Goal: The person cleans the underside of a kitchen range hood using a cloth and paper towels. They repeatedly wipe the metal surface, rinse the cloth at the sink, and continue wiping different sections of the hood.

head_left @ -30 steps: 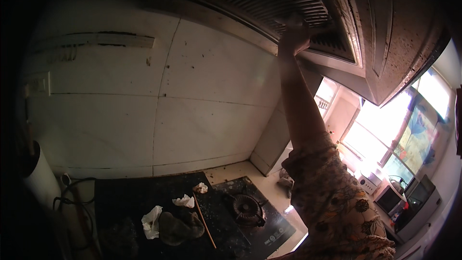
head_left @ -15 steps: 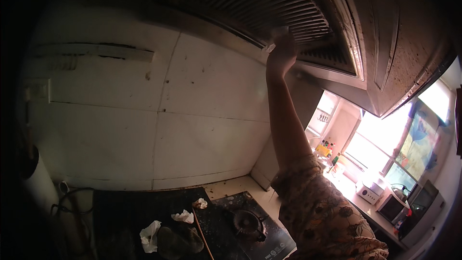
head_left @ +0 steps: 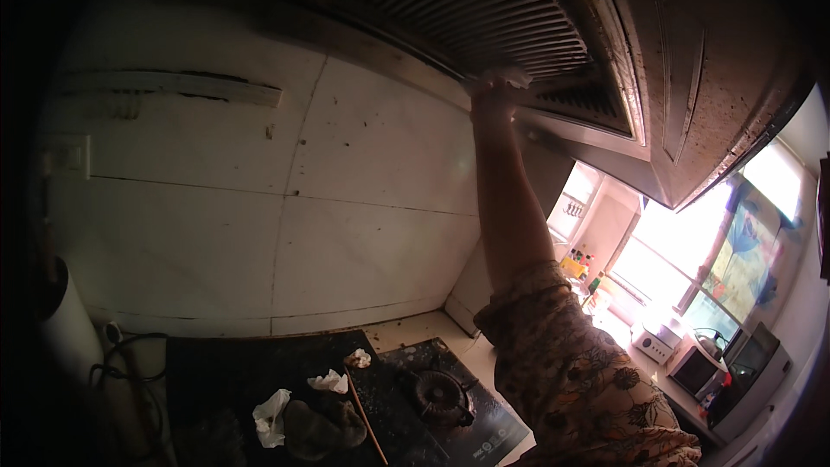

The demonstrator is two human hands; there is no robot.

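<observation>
My right hand (head_left: 494,104) is raised to the slatted underside of a range hood (head_left: 484,13), near the edge where the hood meets the wall. Its fingers are closed on a crumpled white tissue (head_left: 516,78), which is pressed against the lower end of the dark slats. Motion and dim light blur the fingertips. The arm rises from the lower right in a rolled-up patterned sleeve (head_left: 588,363). My left hand is out of sight.
Below lies a black gas stove with a burner (head_left: 443,393), a thin wooden stick (head_left: 365,415), crumpled white tissues (head_left: 328,382) and a dark grey cloth (head_left: 320,431). Tiled wall (head_left: 372,156) stands behind. A microwave (head_left: 696,372) sits on the far right counter by a bright window.
My right hand has shifted slightly left along the hood's slats with the tissue, and the wrist is turned differently. The view has tilted a little.
</observation>
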